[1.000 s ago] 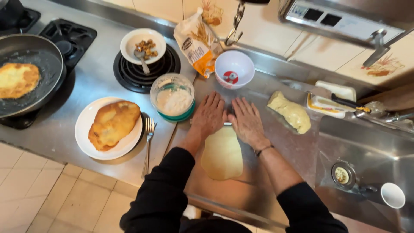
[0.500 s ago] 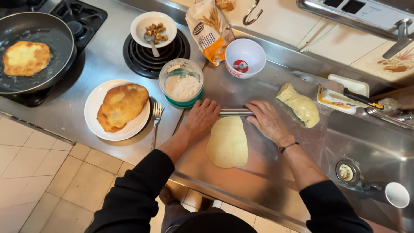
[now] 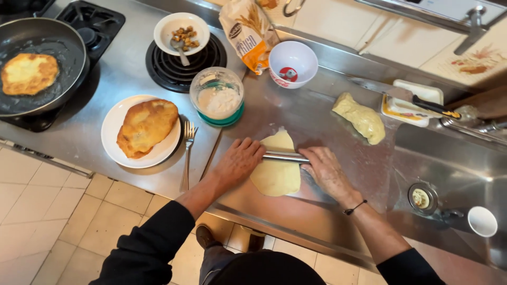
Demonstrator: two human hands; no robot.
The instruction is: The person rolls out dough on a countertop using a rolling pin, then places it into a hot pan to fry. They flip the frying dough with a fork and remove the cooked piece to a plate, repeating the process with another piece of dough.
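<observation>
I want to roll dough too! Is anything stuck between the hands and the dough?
Only the metal rolling pin. The left hand and right hand press on its two ends, and it lies across the flat dough on the steel counter. Nothing else visible sits between them; the dough lump lies apart.
</observation>
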